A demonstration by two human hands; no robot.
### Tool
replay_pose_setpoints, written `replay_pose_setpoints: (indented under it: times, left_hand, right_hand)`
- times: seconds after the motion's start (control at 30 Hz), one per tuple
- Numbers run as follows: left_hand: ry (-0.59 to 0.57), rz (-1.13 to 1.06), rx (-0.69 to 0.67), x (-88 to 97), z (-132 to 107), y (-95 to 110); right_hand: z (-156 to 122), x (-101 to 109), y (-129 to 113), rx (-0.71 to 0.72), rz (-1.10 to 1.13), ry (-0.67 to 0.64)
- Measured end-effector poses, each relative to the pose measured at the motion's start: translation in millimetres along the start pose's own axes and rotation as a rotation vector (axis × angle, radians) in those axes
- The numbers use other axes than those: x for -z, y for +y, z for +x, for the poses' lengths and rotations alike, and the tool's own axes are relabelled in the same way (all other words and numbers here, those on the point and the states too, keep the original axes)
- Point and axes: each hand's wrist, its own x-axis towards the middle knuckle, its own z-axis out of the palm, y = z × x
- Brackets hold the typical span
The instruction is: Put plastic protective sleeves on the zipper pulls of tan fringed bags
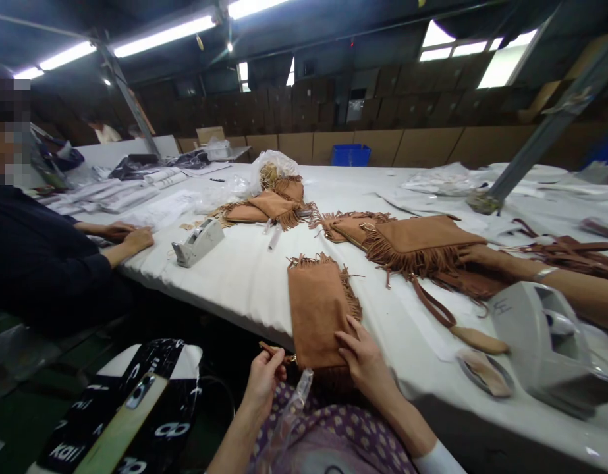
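A tan suede clutch bag with fringed edges (316,309) lies at the near edge of the long white desk (224,293), its lower end hanging over toward the person. Farther along the desk sit more fringed tan suede bags (417,240) and a clear plastic bag (271,168), and a co-worker's hand (486,257) rests on a bag at the right. To the right of the near clutch stands a large grey tape dispenser (545,336). The person's right hand (363,359) lies spread, pressing on the clutch's lower part. The left hand (264,385) pinches a small tan strap tab (270,349) beside the clutch. A clear plastic sleeve (288,408) hangs between the hands.
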Motion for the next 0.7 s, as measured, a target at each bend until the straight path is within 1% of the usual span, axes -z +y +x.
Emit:
replay_pose_setpoints:
  times: [0.07, 0.13, 0.2, 0.33, 0.43, 0.5, 0.57, 0.6, 0.63, 0.7]
  left_hand:
    - [-0.009, -0.002, -0.042, 0.2, -3.3, 1.6]
    - [-0.042, 0.035, -0.155, -3.0, -6.3, 8.0]
    - [-0.11, 0.126, -0.277, -9.8, -8.1, 19.6]
    - [-0.254, 0.364, -0.408, -32.3, -8.0, 48.8]
    - [-0.342, 0.511, -0.507, -50.8, -7.1, 63.1]
    - [-0.374, 0.587, -0.553, -60.5, -6.0, 64.6]
    - [-0.382, 0.678, -0.564, -66.8, -4.6, 59.9]
    - [-0.39, 0.732, -0.559, -68.8, -4.0, 55.8]
    - [-0.404, 0.781, -0.551, -70.1, -3.5, 51.2]
    - [-0.447, 0.842, -0.538, -71.1, -3.0, 41.8]
  right_hand:
    - [8.4, 1.6, 0.8, -0.015, 0.049, 0.011]
    - [18.6, 1.7, 2.3, -0.02, 0.086, 0.024]
    - [29.6, 0.2, 4.4, -0.033, 0.107, 0.036]
    - [46.8, -5.4, 10.0, -0.07, 0.113, 0.052]
    - [49.9, -4.5, 10.3, -0.054, 0.115, 0.065]
    - [45.8, 2.8, 3.7, -0.062, 0.11, 0.132]
    - [37.0, 15.3, -10.3, -0.087, 0.133, 0.212]
    - [31.4, 22.3, -19.6, -0.093, 0.163, 0.229]
    - [25.7, 28.8, -29.7, -0.085, 0.204, 0.217]
    - [15.7, 38.0, -49.3, -0.041, 0.283, 0.134]
